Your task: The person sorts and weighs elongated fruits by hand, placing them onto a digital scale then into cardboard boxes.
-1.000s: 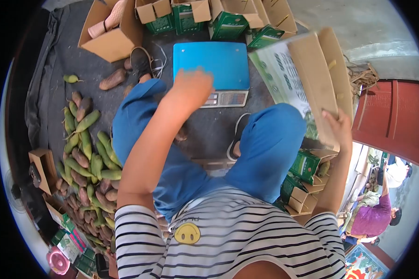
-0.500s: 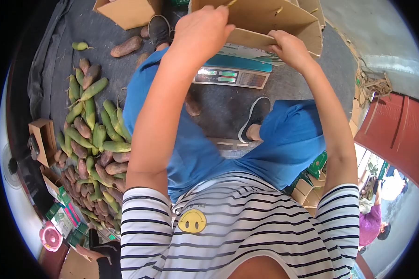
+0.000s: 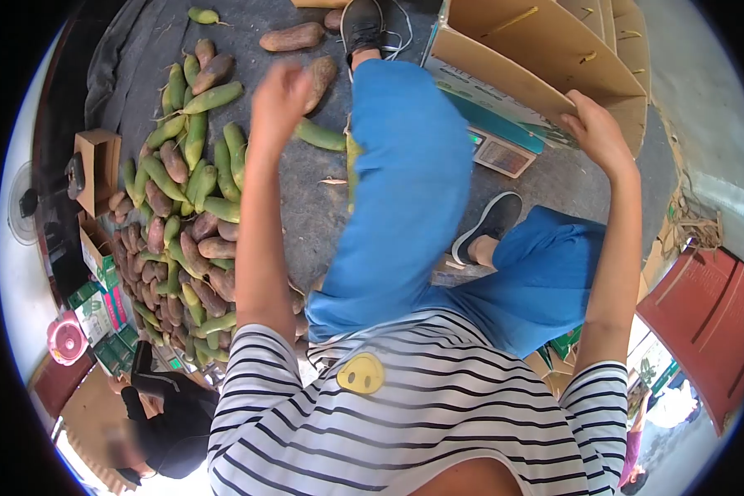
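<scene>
My right hand [image 3: 599, 136] grips the near edge of an open cardboard box [image 3: 521, 58], its fingers bent over the rim. This box rests on a scale with a teal body and a lit display [image 3: 500, 154]. My left hand [image 3: 281, 103] is off the box, blurred by motion, over the dark floor beside a brown tuber-like vegetable [image 3: 320, 83]. Its fingers are too smeared to read. A green vegetable [image 3: 321, 135] lies just to its right, near my blue trouser leg.
A large pile of green and brown vegetables [image 3: 182, 240] covers the floor at the left. A small open carton [image 3: 101, 174] and a pink fan-like object [image 3: 66, 337] stand beyond it. A person in black [image 3: 169, 413] is at lower left. More cardboard boxes [image 3: 632, 41] stand upper right.
My left hand has let go of the box and moved left over the floor. The view has shifted, so the box and scale sit further right. My right hand still holds the box edge.
</scene>
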Motion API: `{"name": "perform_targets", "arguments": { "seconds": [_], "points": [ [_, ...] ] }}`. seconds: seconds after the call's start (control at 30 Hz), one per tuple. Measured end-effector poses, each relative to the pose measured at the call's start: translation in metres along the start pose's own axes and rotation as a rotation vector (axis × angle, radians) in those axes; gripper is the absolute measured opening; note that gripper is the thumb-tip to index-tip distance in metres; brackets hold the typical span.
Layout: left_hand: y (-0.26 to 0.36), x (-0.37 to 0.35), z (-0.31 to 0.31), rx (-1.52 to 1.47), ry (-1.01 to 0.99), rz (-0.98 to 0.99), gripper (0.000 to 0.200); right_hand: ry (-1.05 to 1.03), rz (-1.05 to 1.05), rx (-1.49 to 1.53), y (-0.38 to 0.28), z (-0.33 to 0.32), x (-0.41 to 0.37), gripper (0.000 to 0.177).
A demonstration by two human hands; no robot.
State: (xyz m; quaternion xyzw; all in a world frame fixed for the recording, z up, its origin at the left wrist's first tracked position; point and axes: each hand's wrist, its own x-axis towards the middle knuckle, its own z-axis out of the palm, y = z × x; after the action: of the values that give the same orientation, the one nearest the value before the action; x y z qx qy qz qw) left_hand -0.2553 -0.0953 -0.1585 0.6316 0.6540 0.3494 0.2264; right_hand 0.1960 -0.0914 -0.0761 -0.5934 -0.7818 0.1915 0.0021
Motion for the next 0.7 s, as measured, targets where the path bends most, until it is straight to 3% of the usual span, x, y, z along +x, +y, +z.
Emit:
{"name": "perform_targets", "arguments": {
  "seconds": [0.07,0.13,0.23,0.43,0.53,0.63,0.7],
  "points": [
    [-0.074,-0.055,0.023,0.188,-0.196,-0.182,0.032,0.000,-0.001,-0.005,0.000,0.000,0.000,0.020],
    [-0.105,-0.105,0.043,0.056,-0.427,-0.411,0.036,-0.003,0.004,-0.015,0.000,0.001,0.001,0.019],
    [-0.135,-0.159,0.091,0.185,-0.484,-0.567,0.058,-0.024,0.055,0.018,-0.008,-0.002,0.001,0.018],
    [-0.195,-0.214,0.171,-0.082,-0.669,-0.858,0.081,0.000,0.089,0.018,-0.014,-0.003,0.001,0.018],
    [-0.167,-0.205,0.161,-0.002,-0.641,-0.893,0.079,0.009,0.051,-0.010,-0.009,-0.001,0.002,0.018],
    [-0.176,-0.224,0.158,-0.250,-0.522,-0.830,0.073,0.014,0.018,0.001,-0.012,-0.004,0.001,0.018],
    [-0.137,-0.212,0.128,-0.465,-0.520,-1.126,0.067,0.019,-0.007,-0.018,-0.007,-0.002,0.001,0.019]
  ]
}}
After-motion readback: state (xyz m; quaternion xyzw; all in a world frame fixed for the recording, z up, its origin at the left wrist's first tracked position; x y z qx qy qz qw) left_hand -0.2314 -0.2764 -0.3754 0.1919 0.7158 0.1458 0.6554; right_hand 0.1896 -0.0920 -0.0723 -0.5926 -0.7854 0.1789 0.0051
